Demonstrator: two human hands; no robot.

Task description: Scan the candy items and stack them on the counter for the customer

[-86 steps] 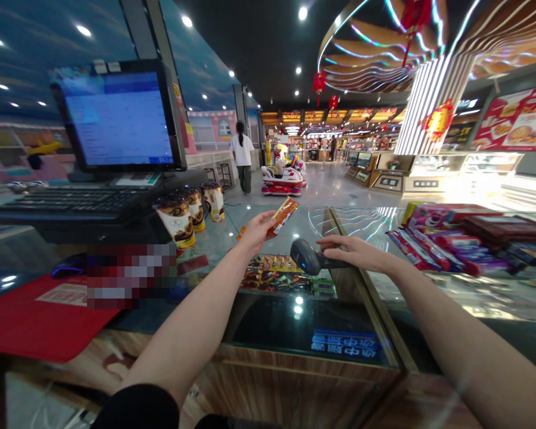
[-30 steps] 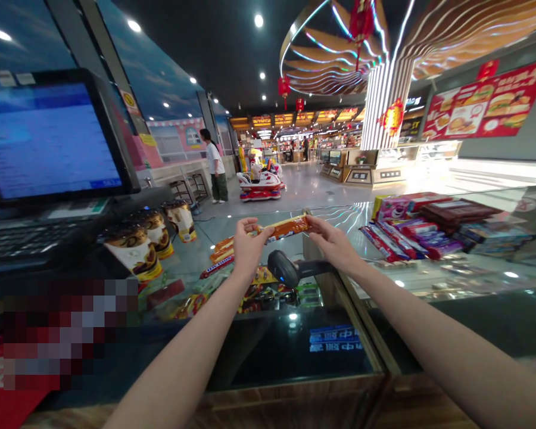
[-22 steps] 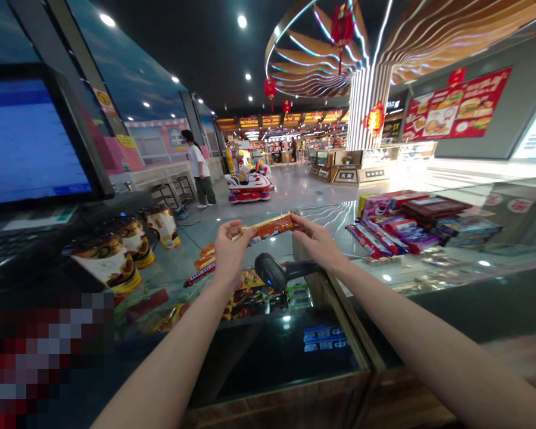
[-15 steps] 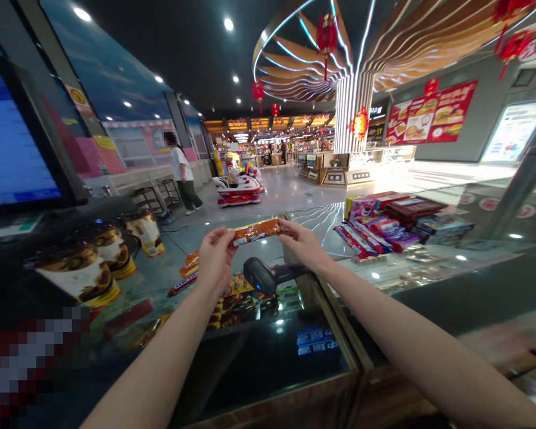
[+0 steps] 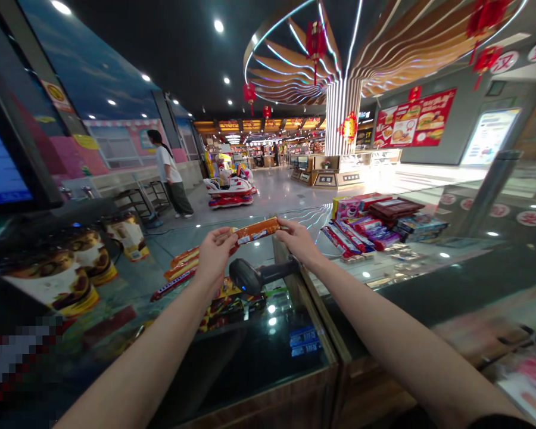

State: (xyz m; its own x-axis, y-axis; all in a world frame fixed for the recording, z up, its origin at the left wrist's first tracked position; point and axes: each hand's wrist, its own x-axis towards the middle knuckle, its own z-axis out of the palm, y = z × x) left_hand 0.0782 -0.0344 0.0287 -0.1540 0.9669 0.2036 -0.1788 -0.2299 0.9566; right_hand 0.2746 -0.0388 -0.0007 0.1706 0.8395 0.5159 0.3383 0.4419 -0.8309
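Observation:
An orange-brown wrapped snack bar (image 5: 258, 231) is stretched level between my two hands, above the glass counter. My left hand (image 5: 217, 253) pinches its left end, and my right hand (image 5: 298, 239) grips the right end with thumb and fingers. Just under the bar lies a black barcode scanner (image 5: 245, 276), its handle pointing right and partly beneath my right wrist. Beside my left hand, several bars in orange wrappers (image 5: 181, 265) and a dark red-and-blue one (image 5: 172, 287) rest on the glass, partly hidden by my forearm.
Several printed cups (image 5: 127, 237) stand at the left below a monitor (image 5: 4, 149). A pile of packaged sweets (image 5: 361, 232) lies on the glass counter (image 5: 411, 271) to the right. Blue packets (image 5: 304, 341) show under the glass. A person (image 5: 170, 173) is beyond the counter.
The view has swung slightly right, so the surroundings shift left. The bar stays in both hands, tilted a little more, right end higher. The person beyond the counter has changed stance.

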